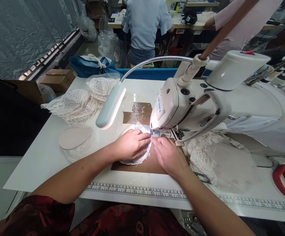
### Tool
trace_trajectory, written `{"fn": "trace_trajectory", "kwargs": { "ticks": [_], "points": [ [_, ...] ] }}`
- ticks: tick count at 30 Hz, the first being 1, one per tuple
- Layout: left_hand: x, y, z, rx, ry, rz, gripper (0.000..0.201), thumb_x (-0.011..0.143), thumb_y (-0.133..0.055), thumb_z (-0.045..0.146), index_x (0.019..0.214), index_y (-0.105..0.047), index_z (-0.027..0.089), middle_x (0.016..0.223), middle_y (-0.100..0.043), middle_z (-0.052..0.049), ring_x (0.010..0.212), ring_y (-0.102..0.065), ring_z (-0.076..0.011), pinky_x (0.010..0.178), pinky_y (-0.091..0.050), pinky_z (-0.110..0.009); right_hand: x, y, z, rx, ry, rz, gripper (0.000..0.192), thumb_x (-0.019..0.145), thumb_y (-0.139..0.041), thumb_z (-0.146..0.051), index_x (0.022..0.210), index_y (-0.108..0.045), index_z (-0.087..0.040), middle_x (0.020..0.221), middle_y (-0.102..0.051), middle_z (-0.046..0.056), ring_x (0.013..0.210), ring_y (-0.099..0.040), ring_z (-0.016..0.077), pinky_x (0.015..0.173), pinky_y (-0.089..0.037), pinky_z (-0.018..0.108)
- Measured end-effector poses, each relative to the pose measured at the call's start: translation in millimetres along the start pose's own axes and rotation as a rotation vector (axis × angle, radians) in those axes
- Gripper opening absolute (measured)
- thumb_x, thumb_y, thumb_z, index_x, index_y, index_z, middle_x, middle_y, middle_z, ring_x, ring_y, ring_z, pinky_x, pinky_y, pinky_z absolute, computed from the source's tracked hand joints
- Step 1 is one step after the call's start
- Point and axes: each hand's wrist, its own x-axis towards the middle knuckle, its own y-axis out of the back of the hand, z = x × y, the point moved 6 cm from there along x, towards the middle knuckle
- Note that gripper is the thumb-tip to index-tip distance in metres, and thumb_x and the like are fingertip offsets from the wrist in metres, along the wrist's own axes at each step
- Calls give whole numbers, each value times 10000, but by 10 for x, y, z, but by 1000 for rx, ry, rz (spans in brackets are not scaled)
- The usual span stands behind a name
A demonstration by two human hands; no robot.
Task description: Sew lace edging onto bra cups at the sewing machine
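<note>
At the far left, behind the table (pixel 37 168), stands a cardboard box (pixel 56 80). On the left part of the table there is a pile of white lace pieces (pixel 71 105), and in front of it lies a beige oval pad (pixel 75 137). Next comes a lamp (pixel 111 106) on a bent metal neck, which is lit and hangs above the table. To the right of it, the left hand (pixel 132 145) lies on a white lace piece (pixel 139 161), with its fingers bent and close together; whether they pinch it, I cannot tell. This piece is on a brown sheet (pixel 154 166), just beside the needle area of the sewing machine (pixel 168 101). The right hand (pixel 169 155) rests on the same sheet, its fingertips near the edge of the piece and near the left fingertips; I cannot tell if its fingers hold anything. Farther right, under the machine arm, lies a second lace pile (pixel 206 157). A red handle (pixel 283 183) is at the right edge.
</note>
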Motion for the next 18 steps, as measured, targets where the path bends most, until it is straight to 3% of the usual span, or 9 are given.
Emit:
{"fn": "trace_trajectory", "kwargs": {
  "ticks": [8,18],
  "points": [
    [22,-27,-40,42,-5,35,389,960,-419,275,1257,-594,95,1312,-585,-133,919,-541,-240,780,-453,-371,36,-59,3,-46,-60,-58,423,887,-435,-139,1265,-623,-158,1049,-706,93,877,-612,219,683,-453,299],
    [46,-72,-65,32,1,65,339,962,-434,215,1230,-607,100,1280,-604,-148,1007,-553,-241,845,-470,-383,10,-65,21,-33,-42,13,386,896,-433,-152,1216,-648,-162,991,-710,102,802,-599,198,625,-426,286]
  ]
}}
